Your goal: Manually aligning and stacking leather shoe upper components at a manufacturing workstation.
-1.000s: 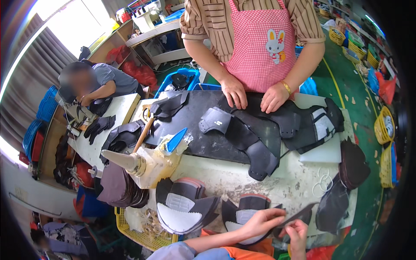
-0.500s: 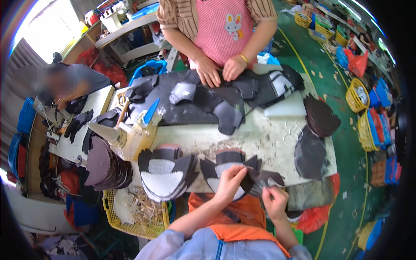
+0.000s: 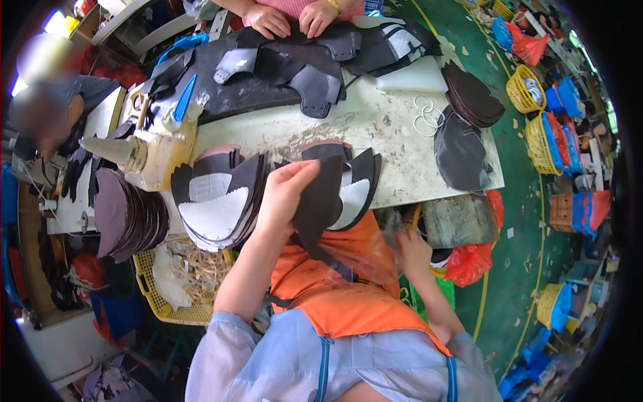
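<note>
The person's left hand [image 3: 284,194] pinches a dark curved leather shoe-upper piece [image 3: 320,201], lifted just off the stack of black pieces with white linings [image 3: 355,184] at the near edge of the worn white worktable [image 3: 395,127]. The right hand [image 3: 413,251] hangs below the table edge beside the orange apron [image 3: 348,281], its fingers loosely curled; I cannot tell whether it grips anything.

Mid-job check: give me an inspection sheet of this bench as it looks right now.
Surface: pale worktable, scuffed and stained.
Job's things: left hand lifts a dark shoe-upper piece off a stack; second stack beside it.
Clutter: glue pot, wire rings, dark cut panels.
Grippers: right hand low by a clear plastic bag, grip unclear.
Cables: nothing seen.
Surroundings: co-worker's hands opposite; yellow baskets on green floor.
</note>
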